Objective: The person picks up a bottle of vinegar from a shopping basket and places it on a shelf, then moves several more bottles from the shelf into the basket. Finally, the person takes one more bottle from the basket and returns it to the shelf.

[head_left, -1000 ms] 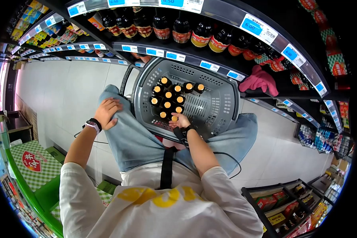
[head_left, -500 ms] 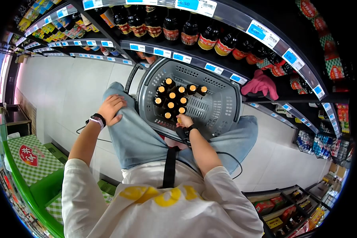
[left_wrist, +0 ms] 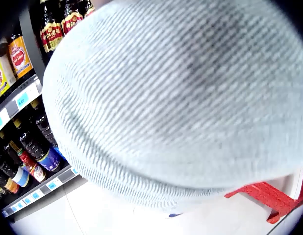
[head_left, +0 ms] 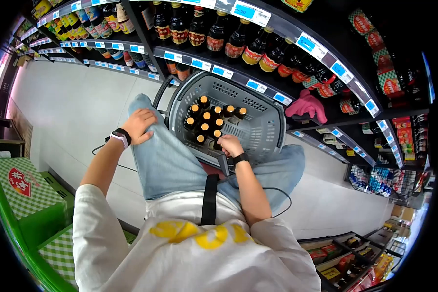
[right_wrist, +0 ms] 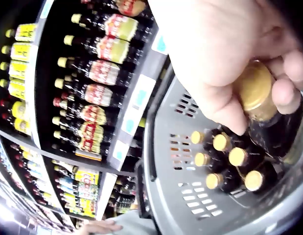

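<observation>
My right hand (head_left: 232, 145) reaches into the near side of a grey plastic basket (head_left: 270, 138). In the right wrist view, its thumb and fingers are curled round the gold cap of a dark glass bottle (right_wrist: 256, 89). That bottle leans at the basket's near wall. Several more dark bottles (head_left: 205, 127) with gold caps stand grouped in the basket's left half. My left hand (head_left: 140, 125) rests on the left knee and holds nothing. The left wrist view shows mostly the light denim trouser leg (left_wrist: 181, 98).
A shelf with rows of sauce bottles (head_left: 215, 36) and price tags runs behind the basket. A pink glove or cloth (head_left: 307, 107) hangs at its edge. Green checked boxes (head_left: 29, 187) stand at the left. A low display rack (head_left: 343, 258) is behind at the right.
My right hand's fingers have gone from loosely spread at a bottle cap to gripping it, and the bottle now tilts. The left hand stays on the knee. The head view has shifted slightly.
</observation>
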The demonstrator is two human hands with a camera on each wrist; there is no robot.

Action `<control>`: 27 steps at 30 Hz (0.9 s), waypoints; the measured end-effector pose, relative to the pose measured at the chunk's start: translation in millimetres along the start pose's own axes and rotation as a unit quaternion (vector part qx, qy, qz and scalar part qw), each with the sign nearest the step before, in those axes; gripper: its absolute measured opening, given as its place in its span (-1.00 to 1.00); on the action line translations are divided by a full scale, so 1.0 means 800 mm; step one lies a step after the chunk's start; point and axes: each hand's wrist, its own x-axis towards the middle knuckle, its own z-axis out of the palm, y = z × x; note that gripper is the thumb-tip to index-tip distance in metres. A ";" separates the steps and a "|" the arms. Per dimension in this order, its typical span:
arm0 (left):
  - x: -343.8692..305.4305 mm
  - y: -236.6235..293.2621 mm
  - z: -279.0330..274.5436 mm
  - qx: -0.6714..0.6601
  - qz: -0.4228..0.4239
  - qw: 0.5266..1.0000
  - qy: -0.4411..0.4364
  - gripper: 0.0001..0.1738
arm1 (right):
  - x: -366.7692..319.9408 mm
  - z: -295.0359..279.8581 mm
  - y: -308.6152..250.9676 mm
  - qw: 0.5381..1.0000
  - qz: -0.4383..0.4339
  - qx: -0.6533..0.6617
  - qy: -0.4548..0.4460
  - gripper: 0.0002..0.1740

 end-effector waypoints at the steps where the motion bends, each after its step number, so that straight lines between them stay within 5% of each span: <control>1: 0.001 0.003 0.005 -0.001 0.000 1.000 0.006 -0.55 | -0.031 -0.004 -0.018 1.000 -0.005 -0.001 0.007 -0.87; 4: 0.015 0.018 0.010 0.042 -0.047 0.998 0.000 -0.59 | -0.089 -0.027 -0.036 0.998 -0.054 0.004 -0.022 -0.91; 6: 0.046 0.060 -0.005 0.086 -0.112 0.986 -0.086 -0.60 | -0.131 -0.041 -0.057 0.994 -0.099 -0.006 -0.036 -0.90; 12: 0.137 0.155 0.005 -0.152 0.032 0.988 0.000 -0.06 | -0.239 -0.072 -0.141 0.977 -0.181 -0.084 -0.069 -0.88; 14: 0.160 0.172 0.018 -0.249 0.081 0.965 0.030 -0.08 | -0.266 -0.078 -0.165 0.976 -0.187 -0.077 -0.082 -0.86; 16: 0.175 0.183 0.016 -0.423 -0.016 0.906 -0.003 -0.13 | -0.281 -0.086 -0.180 0.974 -0.206 -0.029 -0.094 -0.87; 21: 0.170 0.187 0.008 -0.421 -0.016 0.905 0.051 -0.25 | -0.277 -0.096 -0.199 0.957 -0.255 0.044 -0.133 -0.77; 24: 0.159 0.199 0.010 -0.523 -0.071 0.848 0.048 -0.37 | -0.259 -0.087 -0.198 0.931 -0.335 0.116 -0.090 -0.69; 27: 0.156 0.211 0.006 -0.674 -0.148 0.721 0.060 -0.57 | -0.254 -0.076 -0.183 0.916 -0.375 0.140 -0.020 -0.68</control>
